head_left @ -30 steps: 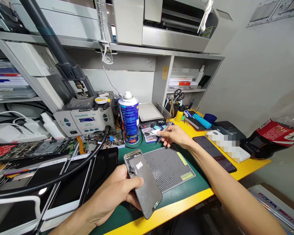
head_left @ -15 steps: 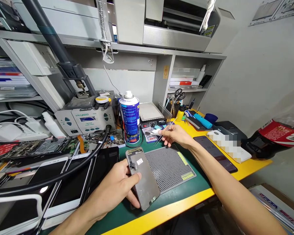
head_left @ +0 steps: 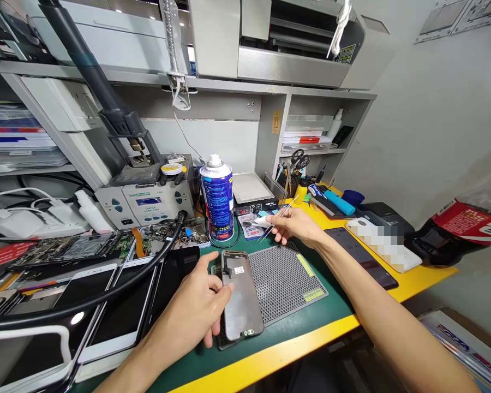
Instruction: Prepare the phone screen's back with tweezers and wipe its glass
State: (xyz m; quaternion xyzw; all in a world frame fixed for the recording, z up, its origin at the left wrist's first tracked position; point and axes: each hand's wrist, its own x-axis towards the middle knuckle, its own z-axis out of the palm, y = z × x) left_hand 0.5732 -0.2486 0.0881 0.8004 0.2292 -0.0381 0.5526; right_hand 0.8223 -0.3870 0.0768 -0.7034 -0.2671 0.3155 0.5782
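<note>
A grey phone screen panel [head_left: 243, 300] lies back side up on the left part of a grey perforated mat [head_left: 286, 284], with a small white label near its top. My left hand [head_left: 207, 300] is at its left edge, thumb touching or just over the panel, fingers apart and not wrapped round it. Over the mat's far edge, my right hand [head_left: 288, 222] pinches thin metal tweezers [head_left: 265, 233] and a small white item [head_left: 262, 221], perhaps a wipe. Below that hand is a small printed packet [head_left: 251, 230].
A blue spray can [head_left: 217, 199] stands behind the mat, beside a flat heating plate [head_left: 252, 188]. A black hose [head_left: 118, 292] crosses several phones at left. Right are a dark phone [head_left: 362, 256] and a cola bottle [head_left: 462, 224].
My left hand has lowered the panel onto the mat, where it now lies straighter, and has loosened its hold. My right hand has barely moved.
</note>
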